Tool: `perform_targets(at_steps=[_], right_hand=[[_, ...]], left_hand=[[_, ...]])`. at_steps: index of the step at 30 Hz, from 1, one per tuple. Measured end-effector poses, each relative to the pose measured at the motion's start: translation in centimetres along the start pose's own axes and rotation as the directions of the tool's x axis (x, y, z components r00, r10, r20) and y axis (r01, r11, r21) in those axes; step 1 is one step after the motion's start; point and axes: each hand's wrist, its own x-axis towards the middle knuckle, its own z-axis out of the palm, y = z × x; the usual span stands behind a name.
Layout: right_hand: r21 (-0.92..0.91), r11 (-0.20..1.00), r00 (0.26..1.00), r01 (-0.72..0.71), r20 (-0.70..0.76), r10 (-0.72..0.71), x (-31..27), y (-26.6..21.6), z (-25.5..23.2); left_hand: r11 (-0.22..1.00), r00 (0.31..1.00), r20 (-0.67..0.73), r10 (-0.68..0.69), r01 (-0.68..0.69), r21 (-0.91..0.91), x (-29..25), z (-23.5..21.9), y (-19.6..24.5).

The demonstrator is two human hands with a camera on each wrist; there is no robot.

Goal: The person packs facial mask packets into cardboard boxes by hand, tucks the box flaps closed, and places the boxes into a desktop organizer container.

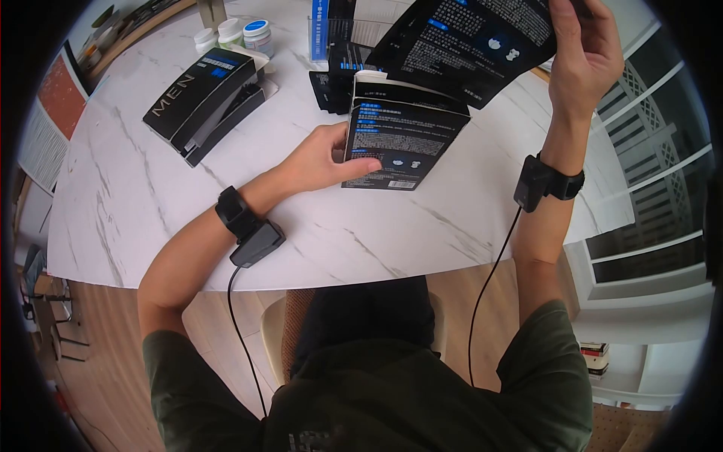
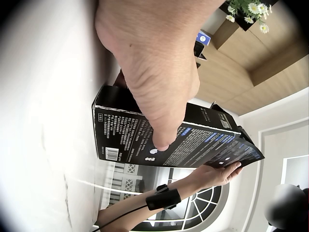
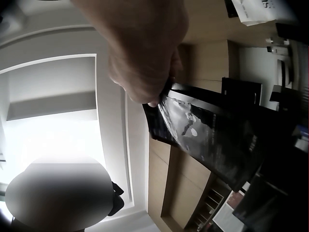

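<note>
My left hand (image 1: 316, 162) grips a black cardboard box (image 1: 403, 139) printed with white and blue text. Its thumb lies across the printed face, and the box stands on the table, leaning slightly. In the left wrist view, a barcode (image 2: 112, 153) shows near the box's lower corner. Raised at the upper right, my right hand (image 1: 587, 68) pinches the edge of a flat black sachet (image 1: 482, 45) with similar print. The sachet slants down to just above the box's top end. The right wrist view shows its glossy other face (image 3: 207, 135), which carries a pale picture.
Another black box (image 1: 199, 94) marked MEN lies at the left with its end flap raised. Several small white bottles (image 1: 256, 36) stand behind it. A dark packet (image 1: 331, 92) and a blue-edged box (image 1: 320, 30) are beyond the held box. The marble-patterned table (image 1: 361, 233) has a curved front edge.
</note>
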Motion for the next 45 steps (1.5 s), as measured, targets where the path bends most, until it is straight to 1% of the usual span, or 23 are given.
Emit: perform_targets(at_steps=[3, 5, 10, 15, 20, 23, 29, 33, 35, 36, 38, 39, 41, 42, 43, 45], right_hand=[[0.046, 0.998, 0.999, -0.038, -0.017, 0.039, 0.0, -0.3, 0.6], [0.071, 0.995, 0.995, -0.071, -0.061, 0.076, 0.0, -0.7, 1.5], [0.069, 0.994, 0.995, -0.090, -0.046, 0.093, 0.0, -0.7, 1.4], [0.078, 0.992, 0.994, -0.103, -0.038, 0.107, 0.0, -0.8, 1.3], [0.046, 0.989, 0.989, -0.142, -0.035, 0.144, 0.0, -0.6, 1.1], [0.052, 0.987, 0.988, -0.152, -0.031, 0.154, 0.1, -0.6, 1.0], [-0.003, 0.992, 0.991, -0.126, -0.045, 0.126, 0.0, -1.0, 1.2], [0.035, 0.994, 0.992, -0.104, -0.065, 0.106, 0.0, -1.5, 1.7], [-0.064, 0.984, 0.984, -0.166, -0.068, 0.162, 0.1, -2.2, 1.7], [-0.062, 0.984, 0.985, -0.164, -0.064, 0.160, 0.0, -1.6, 1.6], [-0.083, 0.996, 0.978, -0.024, -0.208, 0.007, -0.2, -0.4, 1.3], [-0.080, 0.997, 0.979, -0.022, -0.204, 0.005, -0.3, -0.2, 1.0], [-0.117, 0.993, 0.957, -0.020, -0.291, -0.015, -0.2, -0.5, 1.0], [-0.115, 0.993, 0.958, -0.018, -0.288, -0.016, -0.1, -0.7, 1.2], [-0.080, 0.997, 0.948, -0.005, -0.316, -0.021, 0.0, -1.0, 1.6], [-0.013, 1.000, 0.927, 0.024, -0.374, -0.028, 0.1, -1.3, 2.2]], left_hand=[[1.000, 1.000, -0.003, -0.004, 0.004, 0.000, 0.0, 0.0, 0.0], [1.000, 1.000, -0.003, -0.002, 0.002, 0.000, 0.0, 0.0, -0.1], [1.000, 1.000, -0.004, -0.019, 0.019, 0.000, 0.0, 0.0, 0.0], [1.000, 1.000, 0.001, -0.003, 0.003, -0.002, 0.0, -0.1, 0.1], [1.000, 1.000, 0.004, 0.015, -0.015, -0.008, 0.1, -0.1, 0.0], [1.000, 1.000, 0.009, -0.007, 0.007, -0.010, 0.0, -0.1, 0.2], [1.000, 1.000, 0.014, -0.025, 0.025, -0.014, 0.0, -0.1, 0.3], [0.999, 1.000, 0.016, -0.022, 0.023, -0.025, 0.0, -0.1, 0.0], [0.999, 1.000, 0.013, -0.019, 0.019, -0.033, 0.0, 0.0, 0.1], [0.999, 1.000, 0.013, -0.005, 0.005, -0.039, 0.0, 0.0, 0.2], [0.999, 1.000, 0.008, 0.010, -0.010, -0.047, 0.0, 0.1, 0.2], [0.999, 1.000, 0.002, 0.028, -0.028, -0.035, 0.1, 0.1, -0.2], [0.999, 0.999, -0.007, 0.047, -0.048, -0.024, 0.2, 0.1, -0.7], [0.998, 0.998, -0.010, 0.062, -0.062, 0.013, 0.2, 0.1, -0.9], [0.996, 0.997, -0.013, 0.076, -0.076, 0.050, 0.2, 0.1, -1.0], [0.996, 0.997, -0.016, 0.075, -0.074, 0.047, 0.2, 0.1, -1.4]])
